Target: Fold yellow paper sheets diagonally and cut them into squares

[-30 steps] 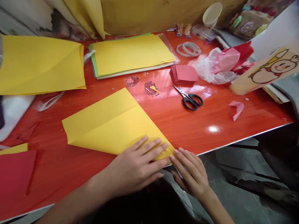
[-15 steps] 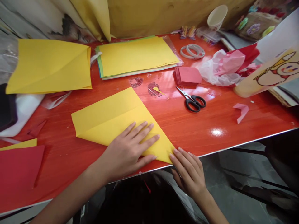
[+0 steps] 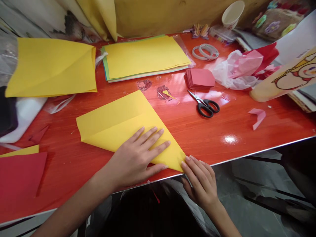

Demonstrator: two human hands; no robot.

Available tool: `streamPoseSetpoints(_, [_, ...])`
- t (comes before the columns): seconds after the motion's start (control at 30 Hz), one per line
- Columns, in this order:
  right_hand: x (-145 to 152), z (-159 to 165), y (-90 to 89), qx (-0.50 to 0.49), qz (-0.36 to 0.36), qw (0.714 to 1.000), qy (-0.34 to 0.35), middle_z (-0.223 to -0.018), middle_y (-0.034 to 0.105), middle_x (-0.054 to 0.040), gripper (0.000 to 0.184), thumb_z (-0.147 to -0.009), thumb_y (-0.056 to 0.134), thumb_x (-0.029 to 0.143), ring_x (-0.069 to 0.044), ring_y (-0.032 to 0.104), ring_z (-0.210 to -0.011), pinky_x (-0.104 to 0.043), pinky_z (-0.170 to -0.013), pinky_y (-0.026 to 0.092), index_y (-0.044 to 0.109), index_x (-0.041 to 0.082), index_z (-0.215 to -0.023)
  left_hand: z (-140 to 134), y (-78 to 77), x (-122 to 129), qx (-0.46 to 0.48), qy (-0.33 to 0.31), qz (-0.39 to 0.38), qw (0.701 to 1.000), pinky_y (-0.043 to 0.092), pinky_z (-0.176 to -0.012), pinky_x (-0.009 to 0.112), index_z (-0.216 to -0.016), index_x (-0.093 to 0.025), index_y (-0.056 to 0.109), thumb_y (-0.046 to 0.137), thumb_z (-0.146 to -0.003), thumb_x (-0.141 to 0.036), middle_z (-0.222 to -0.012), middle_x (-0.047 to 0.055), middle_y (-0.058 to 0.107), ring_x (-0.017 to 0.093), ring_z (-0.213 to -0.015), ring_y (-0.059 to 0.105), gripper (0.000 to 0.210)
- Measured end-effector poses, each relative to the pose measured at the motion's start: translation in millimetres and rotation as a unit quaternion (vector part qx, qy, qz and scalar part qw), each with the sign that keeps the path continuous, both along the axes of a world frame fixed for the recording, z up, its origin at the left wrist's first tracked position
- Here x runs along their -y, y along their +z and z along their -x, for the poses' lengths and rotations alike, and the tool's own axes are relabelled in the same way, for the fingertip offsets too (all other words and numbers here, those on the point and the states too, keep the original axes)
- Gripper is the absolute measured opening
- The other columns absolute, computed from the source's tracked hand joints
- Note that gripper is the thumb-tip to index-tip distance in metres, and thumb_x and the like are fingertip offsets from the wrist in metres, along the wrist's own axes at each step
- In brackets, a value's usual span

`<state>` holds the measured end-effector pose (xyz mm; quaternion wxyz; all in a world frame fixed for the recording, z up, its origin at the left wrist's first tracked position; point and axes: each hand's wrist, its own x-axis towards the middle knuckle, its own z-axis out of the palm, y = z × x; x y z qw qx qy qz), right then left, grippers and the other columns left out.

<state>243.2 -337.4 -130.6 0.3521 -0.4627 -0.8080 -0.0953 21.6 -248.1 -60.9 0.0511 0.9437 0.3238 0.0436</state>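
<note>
From my end I counted one bare left hand (image 3: 134,161), one bare right hand (image 3: 202,182), one folded yellow paper sheet (image 3: 123,120) and one pair of black-handled metal scissors (image 3: 200,100). I also counted two translucent ring-shaped tape rolls (image 3: 209,58) and one round white cup (image 3: 233,16).

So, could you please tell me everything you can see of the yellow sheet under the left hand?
The yellow sheet looks like plain, matte paper, folded, with a slanting crease or flap edge across it. It lies on the red table, its broad end toward the far left, narrowing to a point at the table's near edge. The left hand rests spread on it, hiding part; the right hand touches its tip.
</note>
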Motion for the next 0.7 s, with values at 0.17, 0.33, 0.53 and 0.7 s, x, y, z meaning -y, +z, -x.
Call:
streamPoseSetpoints(0.17, [-0.7,-0.7,1.0,-0.002,0.011,1.0,0.002,-0.105,0.069,-0.0136,0.029,-0.086,0.052,0.015,-0.02,0.054,-0.118,-0.034,-0.1,0.04,0.06,0.01,-0.113,0.4,-0.6,0.1,0.002,0.002,0.0,1.0,0.023,-0.113,0.044,-0.137,-0.023,0.043,0.038,-0.091,-0.052,-0.148,0.009,0.032,0.024,-0.138,0.026,0.054])
streamPoseSetpoints(0.33, [0.1,-0.6,1.1,-0.007,0.01,1.0,-0.002,-0.105,0.069,-0.0127,0.03,-0.086,0.052,0.015,-0.02,0.055,-0.117,-0.034,-0.1,0.04,0.06,0.011,-0.114,1.1,-1.3,0.7,0.007,-0.001,0.002,1.0,0.023,-0.113,0.045,-0.137,-0.023,0.043,0.039,-0.091,-0.051,-0.148,0.009,0.033,0.024,-0.138,0.027,0.054])
streamPoseSetpoints(0.53, [0.5,0.6,0.2,-0.014,0.01,1.0,-0.005,-0.105,0.069,-0.012,0.031,-0.086,0.052,0.016,-0.02,0.055,-0.117,-0.035,-0.1,0.04,0.059,0.011,-0.115,0.6,-1.7,0.3,0.018,0.0,0.001,1.0,0.024,-0.113,0.045,-0.136,-0.022,0.044,0.041,-0.091,-0.05,-0.148,0.01,0.032,0.025,-0.138,0.028,0.053])
streamPoseSetpoints(0.7, [0.8,0.2,0.6,-0.014,0.007,1.0,-0.006,-0.105,0.069,-0.0124,0.03,-0.086,0.052,0.015,-0.02,0.056,-0.116,-0.035,-0.099,0.041,0.06,0.011,-0.114,-0.4,-1.2,-0.5,0.019,-0.004,0.004,1.0,0.023,-0.113,0.045,-0.136,-0.021,0.044,0.041,-0.091,-0.049,-0.149,0.01,0.031,0.024,-0.137,0.028,0.053])
